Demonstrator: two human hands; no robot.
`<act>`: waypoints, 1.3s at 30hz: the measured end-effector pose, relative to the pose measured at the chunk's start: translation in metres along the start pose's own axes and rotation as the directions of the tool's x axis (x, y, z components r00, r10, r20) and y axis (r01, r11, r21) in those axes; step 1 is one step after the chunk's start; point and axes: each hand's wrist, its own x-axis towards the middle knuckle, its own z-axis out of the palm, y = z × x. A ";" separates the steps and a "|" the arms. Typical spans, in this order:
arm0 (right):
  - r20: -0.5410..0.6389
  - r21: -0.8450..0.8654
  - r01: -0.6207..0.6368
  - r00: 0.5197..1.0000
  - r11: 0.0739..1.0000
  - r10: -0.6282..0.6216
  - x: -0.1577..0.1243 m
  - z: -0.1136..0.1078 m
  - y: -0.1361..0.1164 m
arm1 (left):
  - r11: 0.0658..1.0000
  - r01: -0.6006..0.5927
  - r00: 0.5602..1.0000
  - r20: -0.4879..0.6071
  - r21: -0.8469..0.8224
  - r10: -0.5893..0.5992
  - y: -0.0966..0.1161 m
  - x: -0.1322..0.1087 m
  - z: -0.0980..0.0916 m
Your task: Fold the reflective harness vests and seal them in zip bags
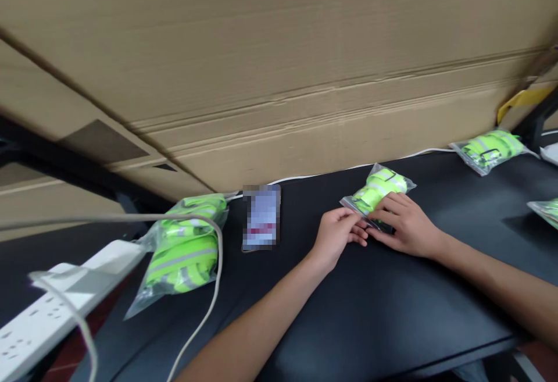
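Here, left-hand fingers (351, 225) and right-hand fingers (386, 210) pinch a bagged hi-vis vest (379, 190) on a black table (392, 312); cardboard (279, 79) stands behind.

Soft, even indoor light; faint shadow under the right hand (407, 225); edges bowed.

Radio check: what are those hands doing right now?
Left hand, right hand: both on small clear plastic bag of neon-yellow reflective gear. Second bag sits well left, apart from them.

Glossy plastic bag (381, 187); matt black tabletop (375, 318); corrugated cardboard (279, 68).
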 end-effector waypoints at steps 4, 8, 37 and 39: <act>-0.016 0.090 -0.024 1.000 0.996 0.026 -0.002 0.000 -0.003 | 0.997 -0.076 0.997 -0.021 0.034 0.077 -0.008 -0.001 0.000; -0.106 0.281 -0.095 0.986 0.955 0.130 -0.002 -0.002 -0.007 | 0.969 -0.208 0.978 0.026 0.132 0.207 -0.010 -0.006 0.004; 0.346 0.899 -0.436 0.650 -0.041 0.677 -0.013 -0.008 0.020 | 0.699 -0.606 0.750 -0.021 0.379 0.661 -0.006 -0.001 -0.018; 0.382 0.886 -0.460 0.660 -0.055 0.646 -0.012 -0.008 0.018 | 0.836 -0.490 0.866 0.029 0.246 0.499 -0.003 0.008 -0.023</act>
